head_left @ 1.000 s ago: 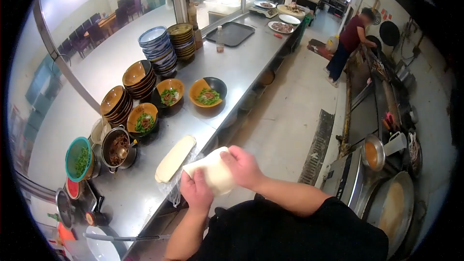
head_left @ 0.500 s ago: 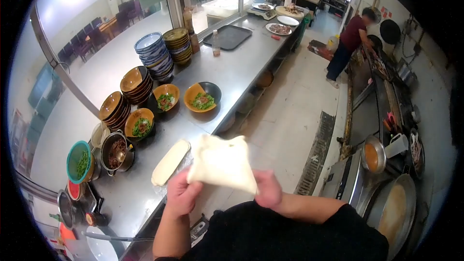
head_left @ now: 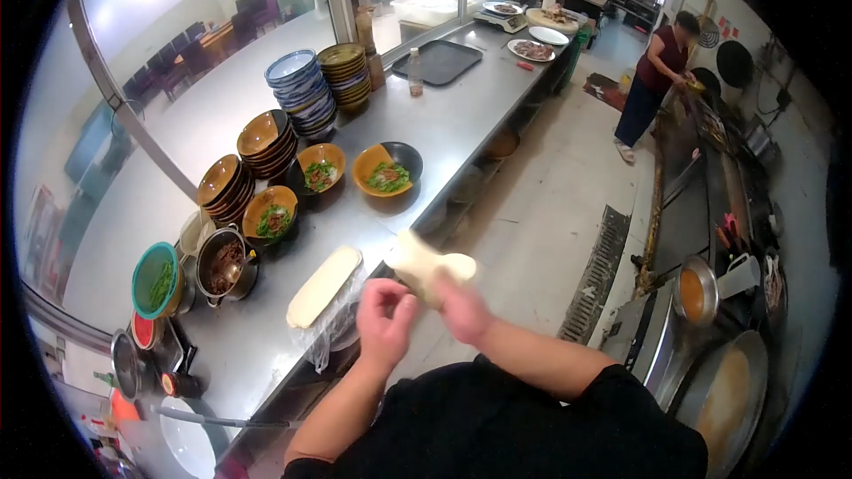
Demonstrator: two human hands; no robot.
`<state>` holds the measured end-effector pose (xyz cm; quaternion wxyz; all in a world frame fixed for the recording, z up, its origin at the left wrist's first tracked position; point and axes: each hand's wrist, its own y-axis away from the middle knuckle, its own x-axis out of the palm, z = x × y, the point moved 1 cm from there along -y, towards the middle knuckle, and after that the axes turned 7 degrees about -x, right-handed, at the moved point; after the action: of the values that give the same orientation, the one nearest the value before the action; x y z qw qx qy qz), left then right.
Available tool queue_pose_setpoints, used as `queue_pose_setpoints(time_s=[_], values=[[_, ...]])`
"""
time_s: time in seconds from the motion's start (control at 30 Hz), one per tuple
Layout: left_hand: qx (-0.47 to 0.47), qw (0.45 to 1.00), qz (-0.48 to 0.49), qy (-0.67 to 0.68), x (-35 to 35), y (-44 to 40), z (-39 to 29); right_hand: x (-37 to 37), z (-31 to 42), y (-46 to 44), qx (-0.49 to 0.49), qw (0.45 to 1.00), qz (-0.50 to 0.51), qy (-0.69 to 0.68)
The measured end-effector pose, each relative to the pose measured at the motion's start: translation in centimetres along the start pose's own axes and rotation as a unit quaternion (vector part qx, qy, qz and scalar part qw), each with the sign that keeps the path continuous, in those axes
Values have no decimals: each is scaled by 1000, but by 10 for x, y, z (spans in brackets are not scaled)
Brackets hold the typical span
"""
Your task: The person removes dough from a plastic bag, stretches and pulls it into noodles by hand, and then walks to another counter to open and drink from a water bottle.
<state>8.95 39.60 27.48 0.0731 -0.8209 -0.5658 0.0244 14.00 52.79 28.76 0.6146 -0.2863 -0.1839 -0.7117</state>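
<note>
A pale sheet of dough (head_left: 413,259), bunched and blurred by motion, is up in front of me over the counter's edge. My right hand (head_left: 463,309) is wrapped round its right side, the fingers smeared by movement. Close beside it, my left hand (head_left: 385,319) is curled with thumb and fingers together at the dough's lower left edge; the exact grip is partly hidden. Left of my hands, a long flat oval piece of dough (head_left: 325,287) lies on the counter beside crumpled clear plastic (head_left: 330,326).
The steel counter (head_left: 377,129) carries bowls with greens and meat (head_left: 388,179), stacked bowls (head_left: 302,89), a pot of meat (head_left: 226,268) and a teal basket of greens (head_left: 156,280). At right are a large wok (head_left: 741,390) and a pan of orange liquid (head_left: 697,294). A co-worker (head_left: 661,71) stands farther back.
The dough went from spread flat between both hands to bunched up. My hands came closer together, the right moving left and up, the left moving right. The co-worker has straightened somewhat.
</note>
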Motion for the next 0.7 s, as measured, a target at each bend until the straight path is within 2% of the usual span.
queue_pose_setpoints(time_s=[0.03, 0.07, 0.1, 0.13, 0.17, 0.27, 0.33, 0.5, 0.57, 0.7], values=[[23, 996, 45, 71, 5, -2, -9, 8, -6, 5, -12, 983, 51, 179], [25, 996, 40, 71, 4, -4, -19, 9, -13, 7, -86, 960, 138, 230], [-36, 997, 47, 49, 4, -7, -29, 17, -18, 10, -50, 981, 128, 135], [-98, 993, 54, 25, 3, -8, -33, 20, -14, 10, -87, 971, 149, 165], [-99, 993, 53, 25, 2, -9, -31, 22, -12, 10, -125, 958, 168, 193], [-54, 996, 55, -43, -3, -12, -22, 18, -14, 8, -155, 943, 188, 227], [58, 991, 53, -109, -5, -13, -20, 20, -13, 8, -143, 953, 182, 198], [56, 987, 69, -134, -4, -10, -38, 17, -10, 4, -113, 962, 176, 176], [59, 985, 77, -141, -5, -11, -38, 11, -16, 4, -63, 976, 165, 129], [73, 977, 106, -172, -6, -11, -46, 9, -12, 1, -81, 971, 162, 153]])
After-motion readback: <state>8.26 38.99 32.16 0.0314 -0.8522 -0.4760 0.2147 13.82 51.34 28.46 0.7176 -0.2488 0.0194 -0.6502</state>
